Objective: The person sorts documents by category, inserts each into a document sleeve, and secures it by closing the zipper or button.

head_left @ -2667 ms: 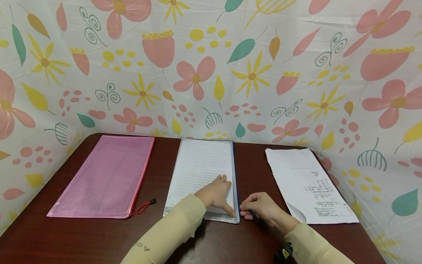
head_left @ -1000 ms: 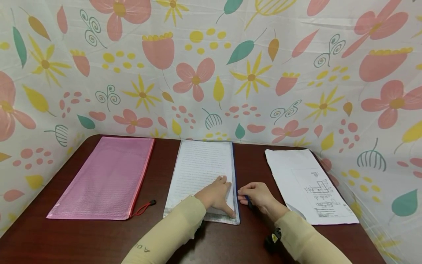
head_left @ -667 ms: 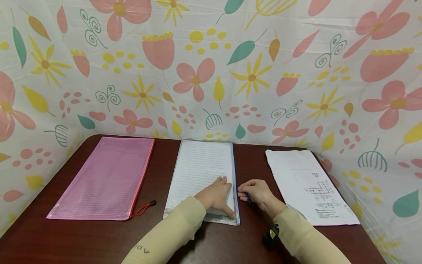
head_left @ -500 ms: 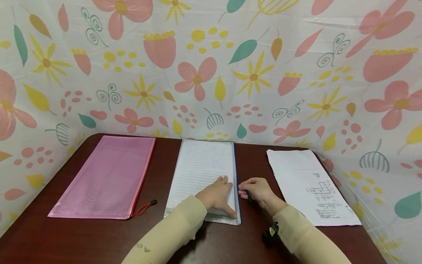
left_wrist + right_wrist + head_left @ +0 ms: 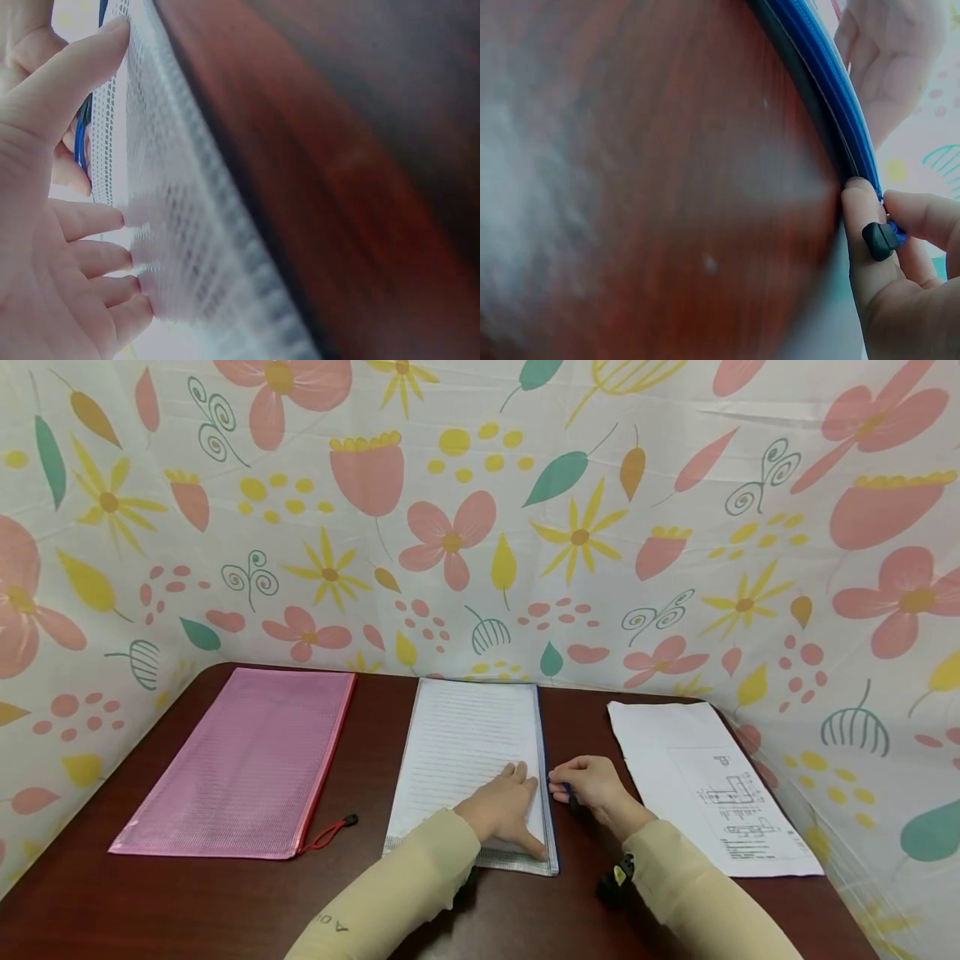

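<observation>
On the worktop [image 5: 225, 906], the transparent folder [image 5: 465, 739] is laid, long axis away from the person, just left of the right hand [image 5: 594, 787], by whose fingers its zipper pull [image 5: 880, 241] is pinched, while it is pressed by the spread-fingered left hand [image 5: 504, 808].

Letter "A" [image 5: 341, 927] on the left sleeve [image 5: 401, 887], neighbours unclear, print [image 5: 745, 850] on the drawing sheet [image 5: 708, 785] illegible.

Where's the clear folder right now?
Lower centre of the head view, the clear folder lies between the pink folder on the left and the printed paper on the right, the left hand on it.
</observation>
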A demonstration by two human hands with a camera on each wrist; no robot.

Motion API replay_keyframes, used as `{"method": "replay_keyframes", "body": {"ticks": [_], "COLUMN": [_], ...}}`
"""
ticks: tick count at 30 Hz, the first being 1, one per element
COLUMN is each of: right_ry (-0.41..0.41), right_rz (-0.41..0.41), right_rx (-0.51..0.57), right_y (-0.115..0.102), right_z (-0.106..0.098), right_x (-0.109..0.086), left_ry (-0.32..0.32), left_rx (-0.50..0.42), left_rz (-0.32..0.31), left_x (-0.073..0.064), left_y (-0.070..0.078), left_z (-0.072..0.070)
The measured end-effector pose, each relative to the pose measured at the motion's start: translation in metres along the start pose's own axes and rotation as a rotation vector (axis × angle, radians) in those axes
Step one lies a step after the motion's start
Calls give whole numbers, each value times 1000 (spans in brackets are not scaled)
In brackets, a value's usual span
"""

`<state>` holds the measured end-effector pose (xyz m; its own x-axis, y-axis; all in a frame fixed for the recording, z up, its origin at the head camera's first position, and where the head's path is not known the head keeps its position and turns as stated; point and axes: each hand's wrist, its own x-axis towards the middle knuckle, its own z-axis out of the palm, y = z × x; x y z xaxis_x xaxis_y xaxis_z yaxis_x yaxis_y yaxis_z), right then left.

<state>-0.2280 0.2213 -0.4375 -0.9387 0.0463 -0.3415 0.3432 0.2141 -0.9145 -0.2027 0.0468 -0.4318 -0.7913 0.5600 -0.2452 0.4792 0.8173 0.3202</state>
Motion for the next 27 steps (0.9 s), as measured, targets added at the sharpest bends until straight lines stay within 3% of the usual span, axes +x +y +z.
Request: {"method": "replay_keyframes", "body": {"ticks": [10, 27], "right_ry": [32, 70], "right_rz": [-11, -13], "right_rx": [-1, -49], "right_y": [-4, -11], "right_z": [-10, -8], "right_x": [7, 21], "left_ry": [20, 3], "left_rx": [29, 91], "left_rz": [20, 20], "left_x": [3, 4], "left_y": [11, 11], "left_z": [3, 2]}}
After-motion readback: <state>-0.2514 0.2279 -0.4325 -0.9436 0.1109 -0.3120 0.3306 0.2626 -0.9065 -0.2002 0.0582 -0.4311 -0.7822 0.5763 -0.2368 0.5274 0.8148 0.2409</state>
